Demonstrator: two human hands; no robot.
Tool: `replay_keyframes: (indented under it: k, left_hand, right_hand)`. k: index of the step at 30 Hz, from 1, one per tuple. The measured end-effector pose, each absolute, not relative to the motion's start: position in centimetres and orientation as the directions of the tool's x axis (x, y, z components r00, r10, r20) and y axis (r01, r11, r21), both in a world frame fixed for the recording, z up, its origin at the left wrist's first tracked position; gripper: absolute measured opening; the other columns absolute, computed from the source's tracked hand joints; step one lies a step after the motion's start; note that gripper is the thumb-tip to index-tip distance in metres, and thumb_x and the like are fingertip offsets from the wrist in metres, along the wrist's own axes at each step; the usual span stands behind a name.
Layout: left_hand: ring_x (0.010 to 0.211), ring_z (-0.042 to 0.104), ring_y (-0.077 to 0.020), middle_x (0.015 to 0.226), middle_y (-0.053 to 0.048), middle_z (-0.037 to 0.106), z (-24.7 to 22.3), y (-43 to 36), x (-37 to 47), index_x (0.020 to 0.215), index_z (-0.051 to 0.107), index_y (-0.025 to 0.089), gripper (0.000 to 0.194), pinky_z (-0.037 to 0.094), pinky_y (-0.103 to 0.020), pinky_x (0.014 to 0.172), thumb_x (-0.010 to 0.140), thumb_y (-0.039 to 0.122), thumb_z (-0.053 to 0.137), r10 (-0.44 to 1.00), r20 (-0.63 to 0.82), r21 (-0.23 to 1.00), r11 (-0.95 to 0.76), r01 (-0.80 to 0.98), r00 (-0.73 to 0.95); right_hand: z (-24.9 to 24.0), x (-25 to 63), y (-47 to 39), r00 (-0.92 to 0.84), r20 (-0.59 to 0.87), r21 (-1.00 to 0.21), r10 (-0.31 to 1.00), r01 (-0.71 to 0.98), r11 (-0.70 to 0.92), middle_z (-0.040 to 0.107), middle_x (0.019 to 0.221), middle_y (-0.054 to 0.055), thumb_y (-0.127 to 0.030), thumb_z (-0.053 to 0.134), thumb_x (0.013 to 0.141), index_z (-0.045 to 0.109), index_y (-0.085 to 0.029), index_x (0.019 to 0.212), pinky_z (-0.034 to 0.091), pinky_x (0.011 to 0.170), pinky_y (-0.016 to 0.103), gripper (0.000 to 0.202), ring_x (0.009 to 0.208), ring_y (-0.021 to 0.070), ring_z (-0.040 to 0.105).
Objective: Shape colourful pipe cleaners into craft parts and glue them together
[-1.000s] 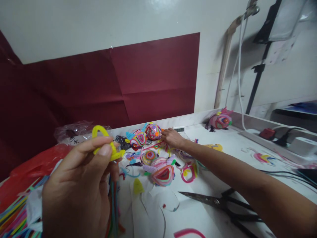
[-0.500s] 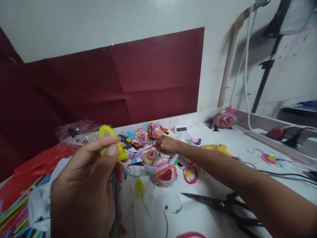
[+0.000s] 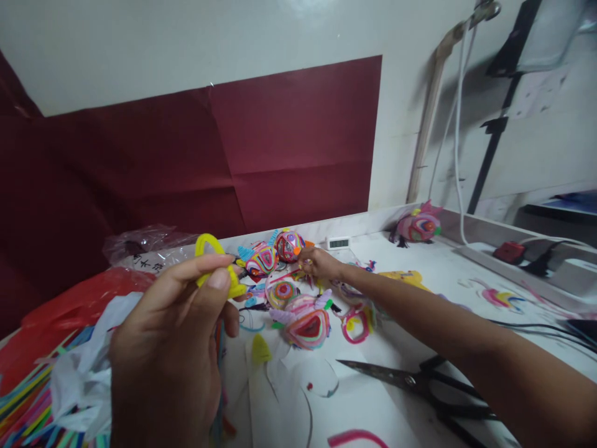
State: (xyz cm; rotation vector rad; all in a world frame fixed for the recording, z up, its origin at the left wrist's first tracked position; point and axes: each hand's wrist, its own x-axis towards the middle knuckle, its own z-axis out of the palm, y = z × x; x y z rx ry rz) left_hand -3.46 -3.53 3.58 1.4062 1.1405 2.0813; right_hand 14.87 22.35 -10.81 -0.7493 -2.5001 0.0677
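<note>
A looped yellow fuzzy piece (image 3: 236,287) is pinched between thumb and fingers of my left hand (image 3: 175,336), raised at the left. My right hand (image 3: 321,264) reaches far over the table, its fingers closed at a small tangle of thin colourful strands; exactly what they grip is too small to make out. Just left of it sits a round multicoloured ball-like craft (image 3: 288,246), beside a striped one with blue tufts (image 3: 262,258). Nearer me lie a pink striped craft with lilac horns (image 3: 308,330) and a pink ring (image 3: 355,325).
Black scissors (image 3: 410,381) lie on white paper (image 3: 298,398) at the front right. Coloured stems (image 3: 28,404) and a red bag (image 3: 79,298) are at the left. A small white clock (image 3: 338,242) and a power strip (image 3: 485,258) stand farther back.
My right hand has lifted slightly off the table among the crafts, and thin colourful strands now show at its fingertips. My left hand keeps its pinch, shifted slightly right.
</note>
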Motion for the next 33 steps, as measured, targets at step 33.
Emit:
replay_keyframes:
  k: [33]
  left_hand:
    - [0.049, 0.058, -0.0111, 0.061, -0.001, 0.065, 4.2, -4.7, -2.6, 0.075, 0.071, 0.015, 0.015, 0.034, -0.015, 0.033, 0.061, 0.012, 0.069, 0.651, 0.657, 0.699, -0.715, -0.017, -0.38]
  right_hand:
    - [-9.5, 31.3, -6.7, -0.363, 0.01, -0.203, 0.932, 0.912, 0.357, 0.067, 0.093, 0.007, -0.014, 0.058, 0.071, 0.064, -0.025, 0.094, 0.046, 0.072, 0.029, 0.026, 0.084, 0.0216, 0.063]
